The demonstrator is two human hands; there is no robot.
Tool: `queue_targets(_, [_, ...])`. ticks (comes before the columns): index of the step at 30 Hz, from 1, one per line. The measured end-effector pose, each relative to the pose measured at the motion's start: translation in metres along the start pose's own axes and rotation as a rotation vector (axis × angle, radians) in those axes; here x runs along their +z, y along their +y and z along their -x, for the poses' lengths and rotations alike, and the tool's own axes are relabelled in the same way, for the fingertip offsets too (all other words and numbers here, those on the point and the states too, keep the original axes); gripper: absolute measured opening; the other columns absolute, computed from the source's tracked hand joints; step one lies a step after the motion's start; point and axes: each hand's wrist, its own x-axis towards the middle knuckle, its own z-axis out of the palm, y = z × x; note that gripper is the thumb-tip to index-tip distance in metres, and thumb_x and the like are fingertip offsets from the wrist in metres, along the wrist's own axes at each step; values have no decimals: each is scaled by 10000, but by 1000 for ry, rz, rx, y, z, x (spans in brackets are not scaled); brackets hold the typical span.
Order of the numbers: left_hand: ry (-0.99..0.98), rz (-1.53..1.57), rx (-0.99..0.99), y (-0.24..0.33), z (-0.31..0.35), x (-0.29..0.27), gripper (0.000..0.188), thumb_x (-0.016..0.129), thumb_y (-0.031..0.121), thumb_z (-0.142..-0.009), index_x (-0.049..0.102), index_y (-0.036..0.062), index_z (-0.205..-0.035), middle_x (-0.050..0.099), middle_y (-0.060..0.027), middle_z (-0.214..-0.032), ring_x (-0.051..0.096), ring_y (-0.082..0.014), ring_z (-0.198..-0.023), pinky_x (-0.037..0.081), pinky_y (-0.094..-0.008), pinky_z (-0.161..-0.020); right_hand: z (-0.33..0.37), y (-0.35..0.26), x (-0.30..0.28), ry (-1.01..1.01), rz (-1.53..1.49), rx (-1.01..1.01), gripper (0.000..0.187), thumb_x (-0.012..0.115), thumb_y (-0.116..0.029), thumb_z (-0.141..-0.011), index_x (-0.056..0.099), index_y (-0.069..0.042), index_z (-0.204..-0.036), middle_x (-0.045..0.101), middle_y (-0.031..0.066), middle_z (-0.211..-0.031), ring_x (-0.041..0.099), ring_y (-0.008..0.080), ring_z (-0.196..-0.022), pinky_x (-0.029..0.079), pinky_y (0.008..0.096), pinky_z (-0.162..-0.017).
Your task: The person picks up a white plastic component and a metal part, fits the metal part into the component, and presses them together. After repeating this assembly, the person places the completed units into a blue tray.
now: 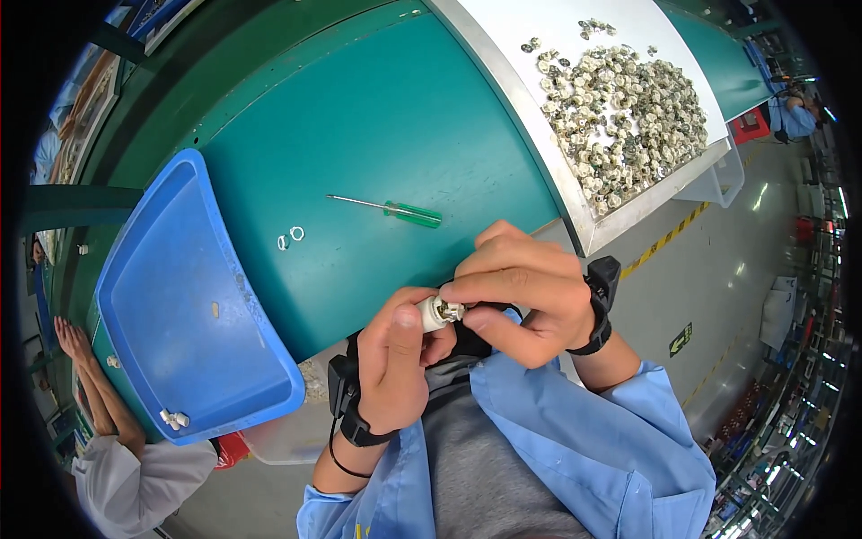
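Note:
Close to my body, at the table's near edge, my left hand (395, 350) is closed around a white cylindrical socket-like part (431, 314). The part's open end faces right, and a small metal insert (449, 311) shows there. My right hand (530, 292) pinches this insert between thumb and fingers; how far it sits inside the white part is partly hidden. Beyond my hands, a screwdriver (409, 214) with a green handle lies on the green tabletop (377, 117), its tip toward the left. Two small white rings (297, 234) lie left of it.
A blue tray (180, 296) on the left holds a few small white parts (175, 419). At the far right, a metal-edged white board (503, 54) carries a large pile of small white-and-metal parts (620, 117). Another person's arms (94, 386) rest beyond the tray.

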Motion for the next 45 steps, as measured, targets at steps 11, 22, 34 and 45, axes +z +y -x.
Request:
queue_targets(11, [14,-178,-14,4,1,1,448,345,333,-1101,562,-58,-1125,444,5,-656,341,-64,-572,262,-245,-516,-5,-4,-8,-124,142,-70,207,773,24,-748,744,46,-952,693,127,-851,618,216,-656,470,315,-632])
queue_targets(22, [145,-331,1,7,6,9,357,374,242,-1094,589,-37,-1153,625,-41,-785,549,-79,-662,435,-221,-578,3,-16,5,-75,435,-107,363,808,-103,-699,731,30,-1028,684,111,-848,637,224,-676,484,348,-668])
queue_targets(34, [178,-305,68,0,8,22,330,423,227,-1076,594,-47,-1144,646,-58,-943,556,-87,-820,440,-236,-710,8,-20,18,85,699,6,324,782,-214,-647,719,-45,-916,691,59,-905,680,222,-809,393,391,-731])
queue_targets(45, [127,-648,126,-3,8,19,207,515,159,-1022,567,-40,-1044,618,-90,-863,540,-142,-704,422,-290,-612,12,-25,16,83,658,51,229,729,-199,-712,715,-67,-899,694,40,-949,679,213,-864,389,451,-840])
